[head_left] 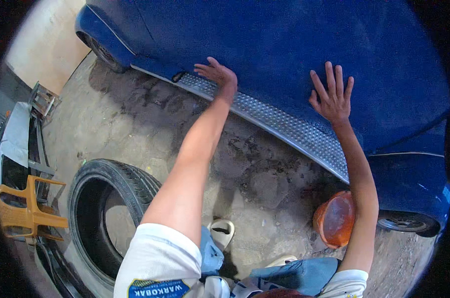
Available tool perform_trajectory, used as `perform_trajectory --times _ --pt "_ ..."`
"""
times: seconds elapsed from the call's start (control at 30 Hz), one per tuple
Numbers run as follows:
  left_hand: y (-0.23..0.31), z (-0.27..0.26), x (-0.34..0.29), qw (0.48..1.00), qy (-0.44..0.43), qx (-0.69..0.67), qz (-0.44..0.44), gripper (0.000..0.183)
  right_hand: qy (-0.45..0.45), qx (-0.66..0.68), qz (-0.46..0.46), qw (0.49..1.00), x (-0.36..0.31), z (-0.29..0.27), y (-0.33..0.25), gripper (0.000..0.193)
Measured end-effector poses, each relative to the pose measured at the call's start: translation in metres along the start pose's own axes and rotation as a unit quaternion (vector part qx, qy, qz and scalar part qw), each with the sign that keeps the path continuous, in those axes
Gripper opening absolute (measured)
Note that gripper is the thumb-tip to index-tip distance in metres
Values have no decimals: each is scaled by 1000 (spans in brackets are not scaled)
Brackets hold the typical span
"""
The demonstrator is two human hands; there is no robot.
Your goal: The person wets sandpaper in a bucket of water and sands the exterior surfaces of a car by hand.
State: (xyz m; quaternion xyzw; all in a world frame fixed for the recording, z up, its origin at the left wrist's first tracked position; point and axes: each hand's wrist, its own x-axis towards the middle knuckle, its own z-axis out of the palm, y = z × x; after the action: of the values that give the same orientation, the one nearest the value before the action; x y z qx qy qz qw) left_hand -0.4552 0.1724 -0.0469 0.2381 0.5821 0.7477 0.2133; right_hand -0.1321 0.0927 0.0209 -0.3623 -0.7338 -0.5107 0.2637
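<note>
A dark blue vehicle (274,39) fills the far side, with its large smooth panel facing me. My right hand (332,94) is open, its fingers spread and its palm against the blue panel. Farther left, my left hand (217,74) is also open, bent at the wrist with the fingers pointing left. It is low by the panel, just above the silver studded running board (284,121); whether it touches the panel I cannot tell. Neither hand holds anything. A small dark opening (177,77) shows at the left end of the running board.
On the ground at my left lies a large black tyre (108,169). Beyond it are a yellow-brown plastic chair (24,203) and a small wooden stool (44,99). An orange bucket (334,218) stands by my right forearm. The concrete ground (264,184) has damp, dark patches.
</note>
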Motion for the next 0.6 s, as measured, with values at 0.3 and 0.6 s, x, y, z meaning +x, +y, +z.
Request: perform_trajectory --times 0.3,0.6 --pt "-13 11 -43 999 -52 -7 -4 113 -21 1 2 1000 2 -5 0 67" --pt "-40 -31 49 991 -48 -25 -122 119 4 3 -3 1000 -1 2 1 63"
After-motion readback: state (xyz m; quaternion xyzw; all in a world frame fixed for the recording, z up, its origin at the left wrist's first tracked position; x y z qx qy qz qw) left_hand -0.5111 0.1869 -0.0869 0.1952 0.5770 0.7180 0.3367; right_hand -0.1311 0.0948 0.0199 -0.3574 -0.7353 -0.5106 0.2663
